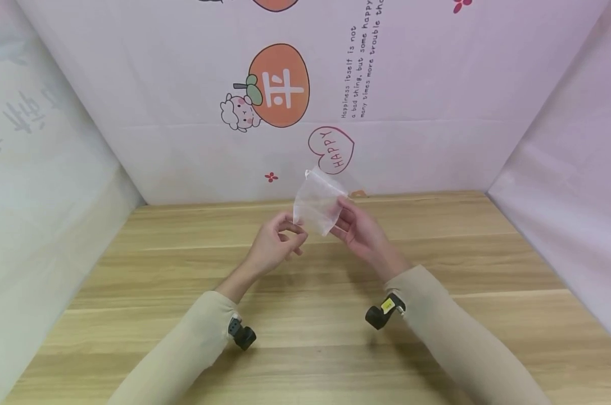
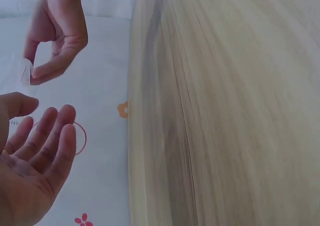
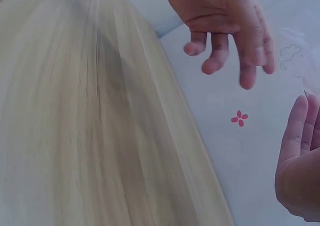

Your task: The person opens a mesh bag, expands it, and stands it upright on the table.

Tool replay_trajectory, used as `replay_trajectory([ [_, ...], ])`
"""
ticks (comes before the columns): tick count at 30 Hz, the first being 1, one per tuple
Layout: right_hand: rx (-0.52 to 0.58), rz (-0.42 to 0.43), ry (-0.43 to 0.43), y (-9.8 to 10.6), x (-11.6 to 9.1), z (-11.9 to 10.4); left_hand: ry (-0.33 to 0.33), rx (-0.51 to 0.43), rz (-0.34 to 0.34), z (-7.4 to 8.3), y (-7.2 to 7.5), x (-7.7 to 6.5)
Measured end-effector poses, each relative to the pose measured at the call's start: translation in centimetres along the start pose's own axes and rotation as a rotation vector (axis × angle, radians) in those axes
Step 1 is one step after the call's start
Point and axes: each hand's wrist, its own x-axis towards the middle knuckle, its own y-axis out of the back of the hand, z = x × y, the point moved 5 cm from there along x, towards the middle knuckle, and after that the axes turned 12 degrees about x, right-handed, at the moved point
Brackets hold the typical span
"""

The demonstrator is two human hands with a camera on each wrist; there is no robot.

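A small see-through whitish bag (image 1: 316, 202) is held up above the far part of the table, with a little white bit at its top left corner. My right hand (image 1: 361, 230) pinches its right edge between thumb and fingers. In the left wrist view, that pinched edge of the bag (image 2: 25, 71) shows between the right hand's fingertips. Just left of the bag's lower corner is my left hand (image 1: 279, 243), its fingers loosely bent. The right wrist view has the left hand (image 3: 225, 30) at the top with fingers spread and nothing between them.
The wood-grain table (image 1: 315, 337) ends at a white printed backdrop (image 1: 184, 140) with an orange fruit drawing and a heart. Pale sheets hang on the left (image 1: 42, 197) and right (image 1: 563, 169). Each beige sleeve carries a small black camera.
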Motion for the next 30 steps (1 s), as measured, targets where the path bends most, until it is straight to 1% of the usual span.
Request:
replay_trajectory([
  [2, -0.064, -0.016, 0.027, -0.1, 0.0, -0.5, 0.006, 0.027, -0.02, -0.3, 0.2, 0.0],
  [4, -0.123, -0.02, 0.054, -0.2, -0.1, -0.9, 0.012, 0.042, -0.01, -0.6, 0.6, -0.1],
  [7, -0.211, -0.006, 0.092, -0.1, -0.3, -1.5, 0.005, 0.014, 0.066, -0.5, 1.6, -0.1],
  [10, -0.305, 0.007, 0.129, 0.1, -0.6, -1.9, -0.035, -0.028, 0.147, 0.0, 2.5, 0.0],
  [12, -0.364, 0.007, 0.156, 0.2, -0.8, -2.2, -0.063, -0.032, 0.161, 0.4, 2.7, 0.1],
  [17, -0.514, -0.037, 0.232, 0.3, -1.0, -2.4, -0.085, 0.025, 0.142, 0.9, 2.2, 0.6],
  [24, -0.718, -0.114, 0.357, 0.1, -1.5, -2.5, -0.086, 0.038, 0.218, 0.9, 1.7, 0.9],
  [27, -0.832, -0.145, 0.401, 0.4, -1.5, -2.6, -0.08, 0.047, 0.224, 0.8, 1.6, 1.0],
  [30, -0.941, -0.157, 0.446, 0.6, -1.7, -2.8, -0.08, 0.062, 0.219, 0.7, 1.5, 1.0],
])
